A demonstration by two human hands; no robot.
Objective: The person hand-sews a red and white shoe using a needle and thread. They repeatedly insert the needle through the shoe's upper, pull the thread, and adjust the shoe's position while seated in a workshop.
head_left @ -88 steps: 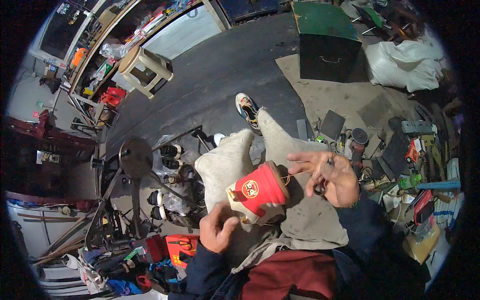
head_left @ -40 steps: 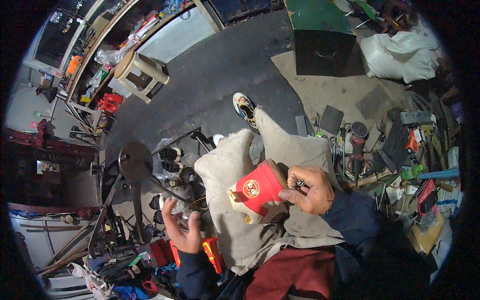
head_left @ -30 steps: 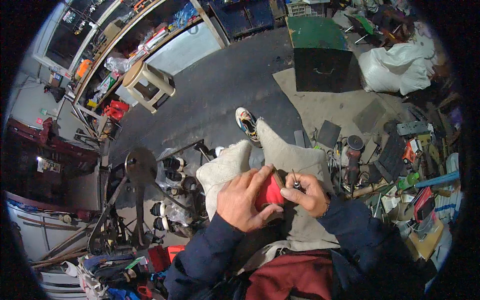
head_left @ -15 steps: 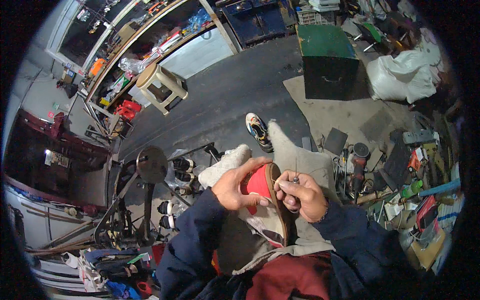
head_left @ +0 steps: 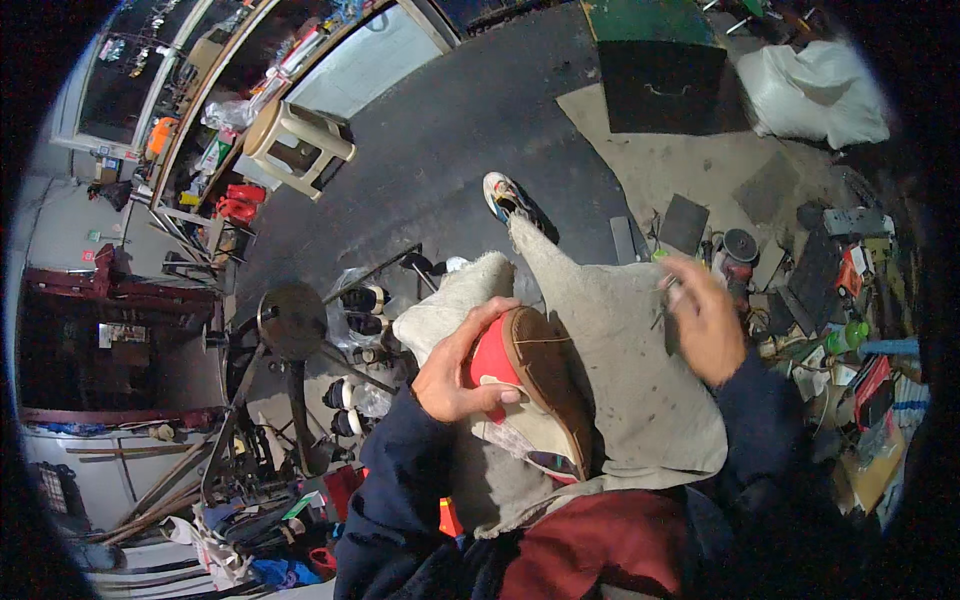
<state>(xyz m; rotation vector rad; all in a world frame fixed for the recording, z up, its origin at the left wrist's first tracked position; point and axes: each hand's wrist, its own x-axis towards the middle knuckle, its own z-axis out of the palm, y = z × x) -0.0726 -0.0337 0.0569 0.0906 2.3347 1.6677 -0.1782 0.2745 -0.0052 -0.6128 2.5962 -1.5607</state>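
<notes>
My left hand (head_left: 455, 370) is closed around a red and off-white shoe (head_left: 490, 362), its brown sole (head_left: 545, 375) turned toward the right. A thin light thread (head_left: 543, 342) crosses the sole near its upper end. Off to the right of the shoe, my right hand (head_left: 705, 325) is raised over the cloth and partly smeared by motion. Between its fingers is a slim awl (head_left: 665, 288), its tip hard to make out. A light grey cloth (head_left: 640, 390) covers my lap under the shoe.
A round-topped metal stand (head_left: 292, 318) is at the left, near several shoes (head_left: 350, 405). On the right floor lie an angle grinder (head_left: 738, 250) and scattered tools. Farther off are a plastic stool (head_left: 295, 145), a dark green box (head_left: 660, 85) and a white sack (head_left: 815, 95).
My right hand has moved away from the sole, to the right and up, with the awl. The shoe has turned to show more of its sole. The whole view has shifted.
</notes>
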